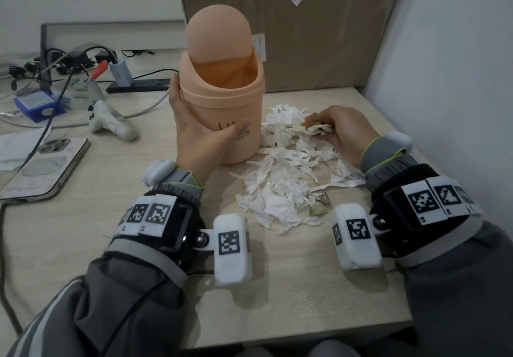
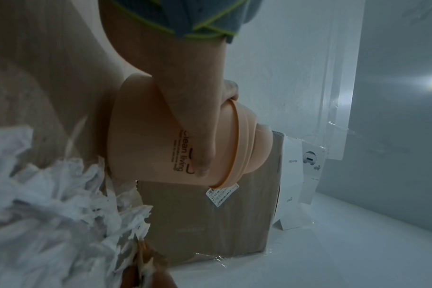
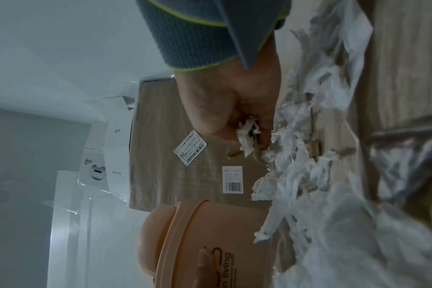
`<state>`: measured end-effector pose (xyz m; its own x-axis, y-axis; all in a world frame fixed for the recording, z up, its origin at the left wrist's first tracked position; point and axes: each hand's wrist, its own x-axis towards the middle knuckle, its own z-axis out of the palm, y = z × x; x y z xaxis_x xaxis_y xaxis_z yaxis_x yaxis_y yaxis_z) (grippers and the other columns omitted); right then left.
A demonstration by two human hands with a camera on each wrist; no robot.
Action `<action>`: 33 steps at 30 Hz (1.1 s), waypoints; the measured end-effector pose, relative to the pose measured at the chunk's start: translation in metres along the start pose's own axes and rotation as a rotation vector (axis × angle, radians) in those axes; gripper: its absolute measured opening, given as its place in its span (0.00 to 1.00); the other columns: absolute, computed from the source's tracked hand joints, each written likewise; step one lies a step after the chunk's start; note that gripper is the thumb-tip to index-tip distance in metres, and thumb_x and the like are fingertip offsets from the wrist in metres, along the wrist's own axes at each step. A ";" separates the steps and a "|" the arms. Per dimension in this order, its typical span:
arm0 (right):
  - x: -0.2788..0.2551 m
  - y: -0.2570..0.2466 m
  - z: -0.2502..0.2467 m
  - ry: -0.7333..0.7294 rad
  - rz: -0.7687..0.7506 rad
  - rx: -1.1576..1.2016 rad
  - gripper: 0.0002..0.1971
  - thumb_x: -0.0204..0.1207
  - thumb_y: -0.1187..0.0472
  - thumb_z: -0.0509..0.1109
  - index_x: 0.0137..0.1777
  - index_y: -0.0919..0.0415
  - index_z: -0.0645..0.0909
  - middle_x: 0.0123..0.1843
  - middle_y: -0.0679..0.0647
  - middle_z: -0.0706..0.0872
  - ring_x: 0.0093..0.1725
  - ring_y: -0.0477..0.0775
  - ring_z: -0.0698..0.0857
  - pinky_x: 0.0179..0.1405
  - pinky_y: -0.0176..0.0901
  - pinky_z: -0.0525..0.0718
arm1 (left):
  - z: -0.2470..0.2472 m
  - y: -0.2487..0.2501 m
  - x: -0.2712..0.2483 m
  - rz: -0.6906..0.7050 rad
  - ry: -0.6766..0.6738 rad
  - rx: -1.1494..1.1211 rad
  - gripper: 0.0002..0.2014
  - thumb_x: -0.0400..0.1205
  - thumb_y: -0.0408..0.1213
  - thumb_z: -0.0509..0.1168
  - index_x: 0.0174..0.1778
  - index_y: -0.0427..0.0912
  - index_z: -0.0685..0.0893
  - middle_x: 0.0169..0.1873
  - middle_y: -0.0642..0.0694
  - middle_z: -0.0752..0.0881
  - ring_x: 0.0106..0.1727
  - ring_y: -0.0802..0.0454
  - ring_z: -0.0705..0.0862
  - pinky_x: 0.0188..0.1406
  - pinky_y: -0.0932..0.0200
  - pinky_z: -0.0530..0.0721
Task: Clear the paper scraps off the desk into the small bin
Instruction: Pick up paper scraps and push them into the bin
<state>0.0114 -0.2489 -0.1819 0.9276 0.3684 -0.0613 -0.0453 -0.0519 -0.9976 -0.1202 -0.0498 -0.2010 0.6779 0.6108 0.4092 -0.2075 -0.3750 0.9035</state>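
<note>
- Progress looks early: the paper scraps (image 1: 288, 179) lie in a broad white heap on the surface (image 1: 291, 287), spread from just right of the small bin (image 1: 222, 106) toward the right edge and forward toward the near edge.
- Small bin stands upright toward the far edge, in front of a cardboard box (image 1: 319, 37); its swing lid (image 1: 219, 40) is tipped up, so the mouth shows open. What lies inside cannot be told from these views.
- Left hand (image 1: 194, 131) wraps the bin's side, thumb across the printed front, fingers curled round the far side, steadying it.
- Right hand (image 1: 341, 131) sits at the far right part of the heap, fingers closed on a small bunch of scraps; the right wrist view shows white shreds bunched in the curled fingers.
- Judgement: this handful has yet to go to the bin, and nearly the whole heap is left, so many more grabs seem needed.
- A few darker, crumpled bits (image 1: 319, 204) at the near side of the heap also wait.
- Phone (image 1: 44, 162) and cables (image 1: 55, 62) on the left side lie well apart from the scraps.
</note>
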 end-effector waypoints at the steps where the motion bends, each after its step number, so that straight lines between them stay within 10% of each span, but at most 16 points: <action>1: 0.000 0.002 -0.001 -0.005 -0.015 -0.090 0.11 0.77 0.70 0.61 0.52 0.70 0.84 0.54 0.61 0.85 0.52 0.54 0.84 0.57 0.45 0.84 | 0.000 0.000 0.000 0.003 -0.001 0.000 0.68 0.59 0.54 0.82 0.89 0.55 0.44 0.83 0.51 0.67 0.82 0.52 0.72 0.85 0.42 0.73; 6: -0.002 0.004 -0.004 0.051 -0.108 -0.246 0.13 0.76 0.72 0.67 0.49 0.56 0.89 0.55 0.54 0.89 0.58 0.49 0.85 0.64 0.40 0.81 | 0.000 -0.002 0.001 0.008 -0.007 0.023 0.69 0.58 0.55 0.83 0.89 0.55 0.44 0.85 0.50 0.65 0.84 0.50 0.71 0.85 0.39 0.73; 11: -0.007 -0.001 -0.004 0.164 -0.226 -0.193 0.12 0.73 0.73 0.70 0.49 0.57 0.87 0.45 0.48 0.88 0.43 0.40 0.83 0.36 0.20 0.79 | 0.000 -0.005 0.003 0.012 -0.009 0.044 0.70 0.58 0.57 0.83 0.89 0.56 0.43 0.86 0.49 0.64 0.85 0.49 0.69 0.85 0.38 0.72; 19: -0.018 -0.016 0.003 0.196 -0.403 -0.027 0.13 0.67 0.72 0.76 0.42 0.52 0.84 0.44 0.52 0.89 0.47 0.51 0.87 0.51 0.43 0.88 | 0.001 -0.005 0.004 0.032 -0.015 0.078 0.68 0.58 0.54 0.82 0.89 0.56 0.43 0.86 0.49 0.64 0.85 0.48 0.69 0.85 0.37 0.72; 26: -0.032 -0.028 0.015 0.164 -0.639 0.093 0.10 0.66 0.72 0.76 0.43 0.57 0.88 0.36 0.44 0.91 0.39 0.43 0.87 0.45 0.36 0.85 | 0.001 -0.002 0.004 0.095 -0.043 0.149 0.69 0.59 0.55 0.83 0.90 0.53 0.43 0.86 0.48 0.63 0.86 0.47 0.67 0.86 0.36 0.69; 33: -0.037 -0.034 0.019 0.123 -0.808 0.040 0.11 0.66 0.75 0.74 0.43 0.58 0.87 0.44 0.60 0.87 0.43 0.48 0.87 0.47 0.37 0.84 | 0.005 0.012 -0.003 0.239 -0.115 0.242 0.68 0.61 0.57 0.80 0.91 0.44 0.45 0.77 0.55 0.65 0.84 0.51 0.69 0.86 0.44 0.70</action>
<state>-0.0290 -0.2431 -0.1465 0.7138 0.1730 0.6786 0.6436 0.2201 -0.7331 -0.1212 -0.0599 -0.1920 0.7080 0.4091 0.5756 -0.2060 -0.6600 0.7224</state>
